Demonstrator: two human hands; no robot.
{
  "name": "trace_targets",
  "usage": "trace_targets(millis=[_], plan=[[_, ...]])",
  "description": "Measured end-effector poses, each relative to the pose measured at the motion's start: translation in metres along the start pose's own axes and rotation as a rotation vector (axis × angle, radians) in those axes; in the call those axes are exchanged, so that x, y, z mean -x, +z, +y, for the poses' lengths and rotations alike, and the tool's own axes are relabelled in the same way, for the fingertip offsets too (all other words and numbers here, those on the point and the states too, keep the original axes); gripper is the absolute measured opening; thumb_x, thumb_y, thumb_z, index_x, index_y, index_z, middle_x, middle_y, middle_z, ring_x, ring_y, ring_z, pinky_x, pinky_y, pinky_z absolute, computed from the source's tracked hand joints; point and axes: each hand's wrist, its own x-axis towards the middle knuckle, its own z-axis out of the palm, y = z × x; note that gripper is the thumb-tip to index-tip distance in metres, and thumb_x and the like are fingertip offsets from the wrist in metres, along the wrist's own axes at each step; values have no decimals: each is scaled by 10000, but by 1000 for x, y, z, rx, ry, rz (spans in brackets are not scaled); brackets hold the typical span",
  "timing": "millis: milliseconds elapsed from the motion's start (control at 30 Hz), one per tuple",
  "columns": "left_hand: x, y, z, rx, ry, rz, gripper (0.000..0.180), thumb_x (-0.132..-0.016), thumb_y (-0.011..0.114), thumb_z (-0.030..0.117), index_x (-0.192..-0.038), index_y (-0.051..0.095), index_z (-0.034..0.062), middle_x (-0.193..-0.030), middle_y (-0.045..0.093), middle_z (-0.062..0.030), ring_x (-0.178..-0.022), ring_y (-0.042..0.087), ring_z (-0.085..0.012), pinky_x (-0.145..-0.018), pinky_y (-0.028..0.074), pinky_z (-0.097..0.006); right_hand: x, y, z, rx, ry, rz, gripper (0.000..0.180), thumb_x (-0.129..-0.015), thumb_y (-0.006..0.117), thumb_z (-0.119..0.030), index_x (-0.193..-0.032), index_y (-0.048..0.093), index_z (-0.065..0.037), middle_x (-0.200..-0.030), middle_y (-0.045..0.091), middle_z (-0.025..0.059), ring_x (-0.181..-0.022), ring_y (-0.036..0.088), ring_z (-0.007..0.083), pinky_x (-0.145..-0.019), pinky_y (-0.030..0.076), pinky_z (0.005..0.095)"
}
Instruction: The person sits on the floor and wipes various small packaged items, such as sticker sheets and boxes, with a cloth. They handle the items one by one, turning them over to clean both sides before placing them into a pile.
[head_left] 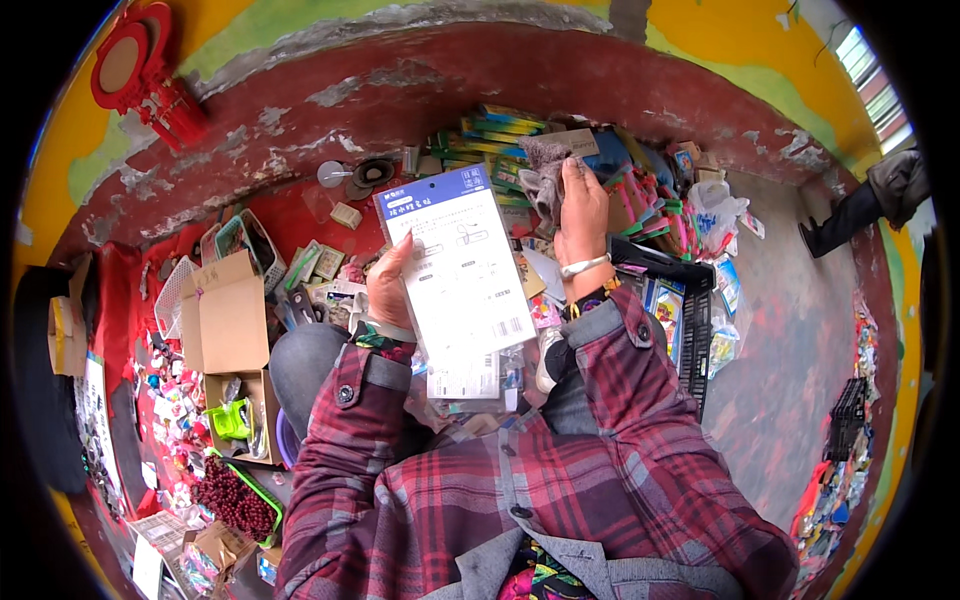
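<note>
My left hand (392, 285) grips the left edge of a flat clear-wrapped package (463, 290) with a blue top band and a white printed face, tilted a little. Its fingers are partly hidden behind the package. To the right of it, my right hand (583, 215) is raised with a crumpled grey-brown cloth (546, 178) pinched in its fingers. The cloth is apart from the package's face. Below the held package, a second white-labelled packet (464, 380) shows between my knees, partly covered.
Stacked colourful packages (495, 135) lie by the red wall. A black crate (694, 330) stands to my right, beside plastic bags (715, 210). On my left are a cardboard box (225, 315), a white basket (176, 297) and a green-rimmed tray (262, 490) of dark red beads. Another person's leg (850, 212) shows at right.
</note>
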Motion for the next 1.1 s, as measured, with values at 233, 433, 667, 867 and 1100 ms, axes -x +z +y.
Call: trace_targets(millis=[233,433,667,867,1100], plan=[[-1,3,3,112,77,-109,440,-924,449,326,-1229,485,12,-1171,571,-169,-1057,568,-308,-929,448,-435,75,42,-28,520,-580,-638,388,-902,519,-242,-1210,531,-7,-1269,512,163,-1206,462,289,-1010,343,370],[1,26,-2,151,133,-59,481,-940,419,373,-1303,428,58,-1243,523,-139,-1110,530,-294,-994,383,-446,93,55,-15,798,-659,-765,496,-905,492,-322,-1318,432,-53,-1428,325,161,-1344,274,301,-1093,198,422],[5,20,-11,18,-17,-123,539,-894,483,348,-1315,400,22,-1269,499,-166,-1115,524,-318,-962,406,-440,44,43,-2,571,-350,-335,409,-934,472,-313,-1223,509,-25,-1224,536,177,-1100,536,305,-926,418,352],[2,8,2,18,55,-35,475,-882,508,280,-1260,454,-4,-1195,557,-178,-1052,568,-319,-909,455,-431,9,1,0,-712,611,-190,357,-952,456,-264,-1122,564,30,-1079,628,124,-953,624,224,-857,501,369],[0,10,6,-242,33,6,433,-871,555,248,-1221,490,0,-1139,579,-124,-997,576,-238,-871,451,-359,23,17,-33,-594,679,-612,300,-896,572,-176,-1137,556,2,-1042,625,90,-960,605,178,-844,492,290]])
